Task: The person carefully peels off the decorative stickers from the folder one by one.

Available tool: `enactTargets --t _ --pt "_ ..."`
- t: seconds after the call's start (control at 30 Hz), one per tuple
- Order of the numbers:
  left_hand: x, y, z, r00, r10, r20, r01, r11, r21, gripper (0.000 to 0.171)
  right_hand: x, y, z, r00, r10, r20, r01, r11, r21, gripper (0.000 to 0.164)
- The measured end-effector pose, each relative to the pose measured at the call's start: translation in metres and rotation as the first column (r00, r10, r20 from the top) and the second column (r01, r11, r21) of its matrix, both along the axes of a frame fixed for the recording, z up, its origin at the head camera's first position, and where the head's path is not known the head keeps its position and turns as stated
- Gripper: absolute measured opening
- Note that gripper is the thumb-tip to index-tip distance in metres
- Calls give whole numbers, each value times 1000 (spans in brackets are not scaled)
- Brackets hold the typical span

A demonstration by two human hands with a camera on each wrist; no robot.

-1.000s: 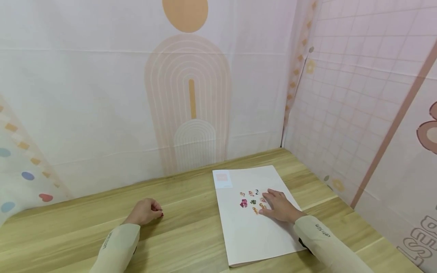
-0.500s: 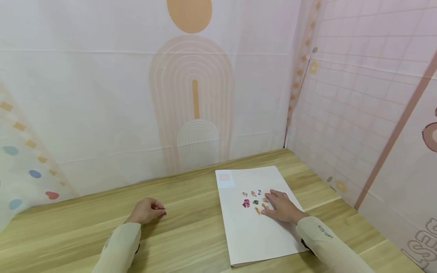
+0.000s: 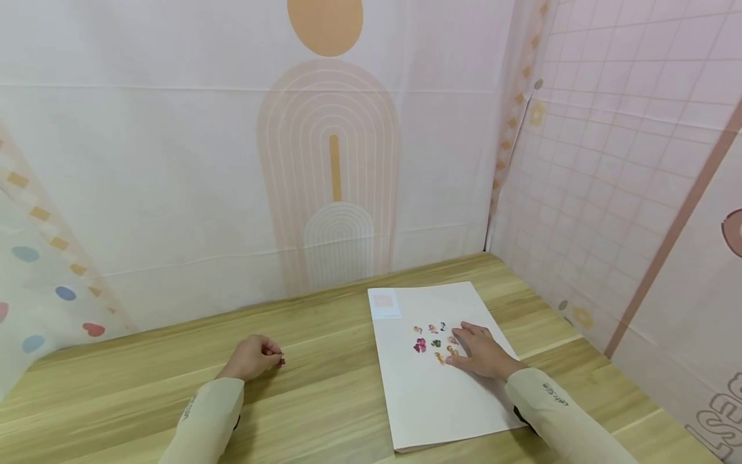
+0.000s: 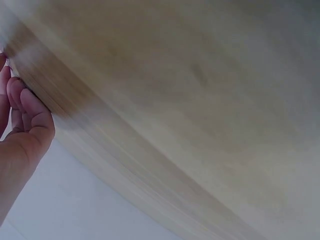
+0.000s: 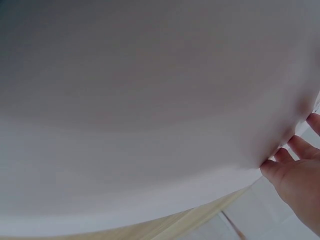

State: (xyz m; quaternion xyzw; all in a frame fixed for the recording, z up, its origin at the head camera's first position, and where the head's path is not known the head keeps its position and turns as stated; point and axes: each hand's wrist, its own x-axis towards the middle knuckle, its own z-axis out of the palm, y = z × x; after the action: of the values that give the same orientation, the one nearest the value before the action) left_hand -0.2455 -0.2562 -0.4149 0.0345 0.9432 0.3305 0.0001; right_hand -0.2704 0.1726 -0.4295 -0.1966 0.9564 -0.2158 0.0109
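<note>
My left hand is low over the wooden table, left of the white sheet. Between its thumb and fingertips it pinches a small dark-red piece, too small to tell its kind. In the left wrist view the fingers are bent together and hide most of it. My right hand rests on the white sheet, fingers spread and relaxed, beside several small coloured pieces. Among these are a magenta one, a green one and a yellow one. Fingertips touch the sheet in the right wrist view.
The sheet, thick or stacked, lies on the right part of the wooden table. A pale label marks its far left corner. Printed cloth hangs along the back, and a second patterned cloth closes the right side.
The head view has turned slightly left, so everything appears shifted a little to the right. Both hands keep practically the same place on the table and sheet.
</note>
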Motion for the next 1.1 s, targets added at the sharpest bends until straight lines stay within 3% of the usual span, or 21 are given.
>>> enactTargets --t 0.3,0.57,0.7,0.87,0.97,1.1 --pt "-3 2 0 999 13 -30 -15 997 -73 7 0 0 0 1000 -2 7 2 1000 -1 62" --pt "-9 13 8 1000 17 -11 -18 997 -68 6 2 1 2 1000 -13 6 13 1000 -8 62" --pt "-18 36 15 997 -23 -77 18 998 -66 5 2 2 3 1000 -11 3 11 1000 -10 62" --pt "-30 84 24 980 -86 -182 70 993 -94 4 4 2 4 1000 -4 1 4 1000 -14 62" --pt "-32 113 26 976 -116 -183 106 993 -59 4 4 1 4 1000 -4 0 4 1000 -21 62" --pt "-29 135 19 969 -163 -185 166 986 4 4 4 -4 2 1000 12 3 -12 1000 -28 63"
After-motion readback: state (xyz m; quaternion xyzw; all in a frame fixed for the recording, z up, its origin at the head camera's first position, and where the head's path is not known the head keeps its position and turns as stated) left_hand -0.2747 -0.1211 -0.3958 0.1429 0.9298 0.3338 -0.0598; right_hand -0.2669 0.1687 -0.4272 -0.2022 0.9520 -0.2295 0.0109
